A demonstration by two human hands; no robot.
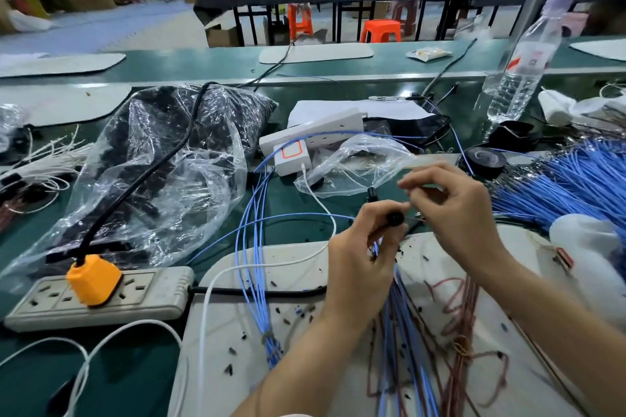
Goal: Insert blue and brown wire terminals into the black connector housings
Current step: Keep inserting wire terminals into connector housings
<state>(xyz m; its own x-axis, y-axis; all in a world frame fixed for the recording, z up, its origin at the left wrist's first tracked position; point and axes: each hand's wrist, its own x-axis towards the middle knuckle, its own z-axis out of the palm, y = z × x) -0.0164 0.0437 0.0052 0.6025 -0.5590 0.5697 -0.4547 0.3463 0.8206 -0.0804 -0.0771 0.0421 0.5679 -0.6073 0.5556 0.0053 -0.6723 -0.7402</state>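
Over the pale work mat's (pixel 271 284) far edge, the left hand (pixel 359 261) grips a small round black connector housing (pixel 394 217). The right hand (pixel 454 210) pinches, seemingly, a wire terminal, next to be aligned and pushed in.

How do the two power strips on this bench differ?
The near power strip is grimy grey and holds an orange plug; the far power strip is clean white, no plug visible. The near one lies front left, the far one mid-bench. Both are long socket strips.
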